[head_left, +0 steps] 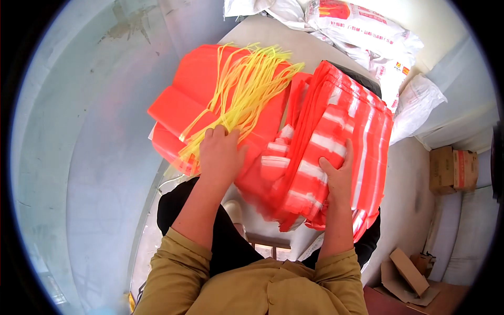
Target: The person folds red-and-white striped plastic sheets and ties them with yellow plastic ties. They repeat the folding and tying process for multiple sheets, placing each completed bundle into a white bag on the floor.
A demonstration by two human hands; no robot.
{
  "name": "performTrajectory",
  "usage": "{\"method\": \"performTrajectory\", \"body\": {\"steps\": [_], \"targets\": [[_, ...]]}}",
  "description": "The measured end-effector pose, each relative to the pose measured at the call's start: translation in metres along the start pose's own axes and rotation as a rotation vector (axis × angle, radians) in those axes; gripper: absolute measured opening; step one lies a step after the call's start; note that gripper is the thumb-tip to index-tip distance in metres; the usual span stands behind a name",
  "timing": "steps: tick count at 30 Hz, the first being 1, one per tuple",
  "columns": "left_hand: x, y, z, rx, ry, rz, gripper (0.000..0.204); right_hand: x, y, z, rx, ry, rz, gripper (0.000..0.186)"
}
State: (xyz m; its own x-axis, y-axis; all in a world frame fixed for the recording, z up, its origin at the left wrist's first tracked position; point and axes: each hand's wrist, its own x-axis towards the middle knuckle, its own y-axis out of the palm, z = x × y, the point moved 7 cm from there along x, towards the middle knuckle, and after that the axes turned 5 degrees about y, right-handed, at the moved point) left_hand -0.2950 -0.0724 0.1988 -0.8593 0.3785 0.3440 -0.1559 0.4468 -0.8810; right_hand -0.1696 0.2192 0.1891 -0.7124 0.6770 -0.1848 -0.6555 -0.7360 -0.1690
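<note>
My left hand (219, 155) is at the lower end of a loose bundle of thin yellow strips (249, 89), its fingers bent and closed on some of them. The strips fan out over smooth orange-red sheets (191, 92). On the right lies a thick stack of folded red mesh-like pieces with white stripes (367, 142). My right hand (340, 176) rests on this stack with thumb and forefinger apart, touching the upper folded piece (310, 178). Its other fingers are partly hidden. Between my hands, the lower red material (257, 189) is blurred.
Everything lies on a light tabletop (257, 29) over my knees. White printed sacks (362, 31) stand beyond it. A pale curved surface (105, 157) runs along the left. Cardboard boxes (446, 170) and loose cardboard (407, 275) are on the right.
</note>
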Motion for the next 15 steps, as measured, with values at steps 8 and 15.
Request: {"method": "performTrajectory", "body": {"steps": [8,15], "targets": [[0.009,-0.005,-0.002,-0.501,-0.084,-0.027,0.033,-0.003,-0.003,-0.003,0.294,0.087,0.124,0.100],[-0.025,0.048,-0.083,-1.586,-0.410,0.754,0.054,-0.026,0.022,0.000,0.565,0.171,0.315,0.101]]}}
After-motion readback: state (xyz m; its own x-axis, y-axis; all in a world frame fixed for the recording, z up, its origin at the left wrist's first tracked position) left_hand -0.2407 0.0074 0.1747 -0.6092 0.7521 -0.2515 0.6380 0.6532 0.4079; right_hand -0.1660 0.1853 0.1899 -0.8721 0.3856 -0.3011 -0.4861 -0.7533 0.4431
